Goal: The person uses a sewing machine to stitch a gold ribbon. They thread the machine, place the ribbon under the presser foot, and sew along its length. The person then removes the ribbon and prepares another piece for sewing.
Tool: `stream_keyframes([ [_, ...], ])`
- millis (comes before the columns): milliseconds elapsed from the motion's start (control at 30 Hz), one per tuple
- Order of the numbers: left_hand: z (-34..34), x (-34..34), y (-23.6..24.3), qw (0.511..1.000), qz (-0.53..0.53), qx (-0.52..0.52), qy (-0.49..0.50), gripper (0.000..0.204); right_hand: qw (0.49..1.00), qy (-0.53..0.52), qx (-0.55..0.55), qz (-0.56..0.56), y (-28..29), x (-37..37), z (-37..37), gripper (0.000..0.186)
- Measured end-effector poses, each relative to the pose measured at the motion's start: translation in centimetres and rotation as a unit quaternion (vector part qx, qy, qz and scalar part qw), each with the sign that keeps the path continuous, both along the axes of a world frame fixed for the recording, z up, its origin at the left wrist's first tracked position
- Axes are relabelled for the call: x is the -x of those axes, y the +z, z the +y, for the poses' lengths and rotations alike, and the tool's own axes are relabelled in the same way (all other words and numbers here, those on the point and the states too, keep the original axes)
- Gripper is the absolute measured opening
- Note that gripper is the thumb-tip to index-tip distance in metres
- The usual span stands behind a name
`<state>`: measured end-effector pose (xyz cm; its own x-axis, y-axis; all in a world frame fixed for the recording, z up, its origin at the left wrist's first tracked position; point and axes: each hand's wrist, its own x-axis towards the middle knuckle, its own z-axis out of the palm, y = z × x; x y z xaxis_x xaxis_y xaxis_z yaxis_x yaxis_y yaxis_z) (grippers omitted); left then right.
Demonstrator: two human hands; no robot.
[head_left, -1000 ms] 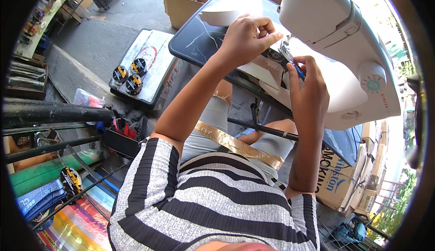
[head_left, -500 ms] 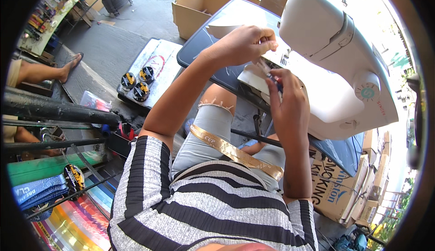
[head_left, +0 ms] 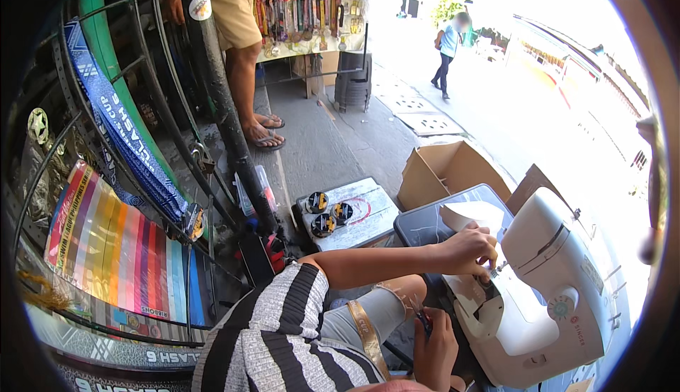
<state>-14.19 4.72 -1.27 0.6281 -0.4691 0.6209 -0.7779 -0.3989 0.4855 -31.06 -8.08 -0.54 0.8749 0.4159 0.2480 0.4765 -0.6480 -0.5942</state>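
Observation:
A white sewing machine (head_left: 545,243) stands on a dark table at the right. My left hand (head_left: 467,252) is at its needle end, fingers pinched together just above the machine's bed. Whatever lies between those fingertips is too small to see. Nearer to me, beside my knee, my right hand (head_left: 435,349) is closed around small scissors (head_left: 423,320) with dark handles, their thin blades pointing up and away. A gold printed ribbon (head_left: 367,339) lies across my lap.
Three black round medals (head_left: 323,225) rest on a low white-topped stand (head_left: 379,215). Behind the table is an open cardboard box (head_left: 453,172). At left, a black metal rack (head_left: 234,130) holds blue lanyards (head_left: 124,126) and a colour chart (head_left: 120,243). Someone in sandals (head_left: 241,45) stands beyond it.
My view has swung toward the left and farther out. My right hand has drawn back from the machine with the scissors. The left hand has come down to the needle area.

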Motion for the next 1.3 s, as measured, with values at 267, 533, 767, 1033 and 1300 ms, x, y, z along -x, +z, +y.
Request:
stream_keyframes([
  [267, -0.5, 1.8, -0.8, 0.998, 0.003, 0.036, 0.051, 0.013, 0.998, -0.025, -0.052, -0.003, -1.2, 1.2, -4.0, 0.028],
  [533, 2.5, 3.2, 1.1, 0.974, 0.210, 0.082, -0.019, 0.015, 0.952, -0.001, -0.281, 0.117, -1.9, 0.5, -4.0, 0.025],
  [767, 5.6, 3.5, -1.6, 0.939, 0.302, 0.163, 0.007, 0.012, 0.780, 0.037, -0.509, 0.362, -4.7, -2.6, -4.1, 0.041],
  [1033, 6.3, 4.2, -3.3, 0.922, 0.326, 0.209, -0.007, 0.013, 0.706, 0.024, -0.569, 0.421, -4.8, -4.8, -1.7, 0.045],
  [1300, 7.6, 5.6, -4.0, 0.888, 0.380, 0.257, -0.015, 0.015, 0.708, 0.044, -0.580, 0.400, -4.9, -6.8, -0.2, 0.044],
])
